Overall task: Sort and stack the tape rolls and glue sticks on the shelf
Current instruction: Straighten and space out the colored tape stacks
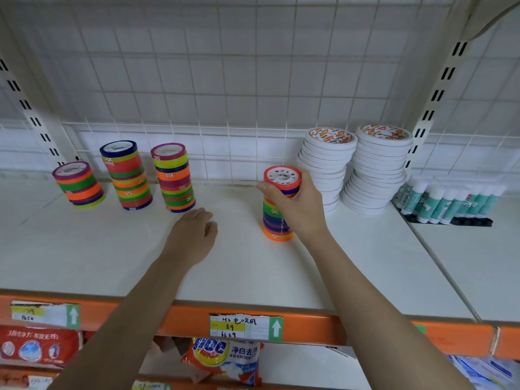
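On the white shelf (pixel 112 263) stand three stacks of coloured tape rolls at the back left: a short one (pixel 79 184), a taller one (pixel 125 175) and a third (pixel 173 178). A fourth coloured stack (pixel 277 220) stands mid-shelf. My right hand (pixel 297 204) grips its upper rolls, red roll on top. My left hand (pixel 192 235) rests on the shelf just in front of the third stack, fingers loosely curled, holding nothing. Two leaning stacks of white tape rolls (pixel 326 167) (pixel 378 170) stand at the back right. Glue sticks (pixel 450 201) lie in a black tray on the neighbouring shelf.
A wire grid back panel (pixel 225 94) closes the rear. Slotted uprights (pixel 439 91) flank the bay. The orange front rail (pixel 183 319) carries price labels. Detergent bags (pixel 225 358) lie on the shelf below.
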A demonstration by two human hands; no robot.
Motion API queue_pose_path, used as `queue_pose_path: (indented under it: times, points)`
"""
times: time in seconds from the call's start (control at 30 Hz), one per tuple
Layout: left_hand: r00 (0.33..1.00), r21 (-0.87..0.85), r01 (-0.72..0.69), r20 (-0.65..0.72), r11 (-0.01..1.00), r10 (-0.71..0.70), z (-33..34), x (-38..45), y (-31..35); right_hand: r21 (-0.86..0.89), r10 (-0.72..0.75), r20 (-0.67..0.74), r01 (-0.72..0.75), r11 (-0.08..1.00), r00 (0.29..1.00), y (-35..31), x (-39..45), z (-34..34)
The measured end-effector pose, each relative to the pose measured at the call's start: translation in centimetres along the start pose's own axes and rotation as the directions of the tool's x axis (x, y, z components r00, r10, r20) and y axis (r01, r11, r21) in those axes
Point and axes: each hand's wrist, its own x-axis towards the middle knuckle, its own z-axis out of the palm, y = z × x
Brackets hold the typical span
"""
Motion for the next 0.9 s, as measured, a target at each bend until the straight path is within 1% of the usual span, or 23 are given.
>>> queue_pose_path:
  times: [0.13, 0.23, 0.37, 0.67, 0.9]
  points:
    - [1.0, -0.009, 0.002, 0.004, 1.0, -0.002, 0.0, -0.04, -0.03, 0.035, -0.008, -0.038, 0.009, 0.999, 0.999, 0.18, -0.24, 0.24]
    - [1.0, -0.005, 0.009, 0.011, 1.0, -0.009, 0.1, 0.09, -0.16, 0.06, 0.001, -0.042, 0.002, 0.998, 0.999, 0.14, -0.28, 0.37]
    - [1.0, -0.008, 0.01, 0.007, 1.0, -0.01, 0.09, 0.06, -0.09, 0.02, -0.011, 0.002, 0.011, 1.0, 1.0, 0.19, -0.02, 0.17]
    - [1.0, -0.008, 0.021, 0.003, 1.0, -0.021, 0.06, 0.11, -0.01, 0.044, -0.015, 0.119, 0.01, 0.999, 0.993, 0.64, 0.13, -0.43]
    - [1.0, -0.005, 0.02, 0.008, 1.0, -0.02, -0.02, 0.01, 0.05, 0.045, -0.039, 0.071, 0.036, 0.998, 0.997, 0.94, 0.01, -0.09]
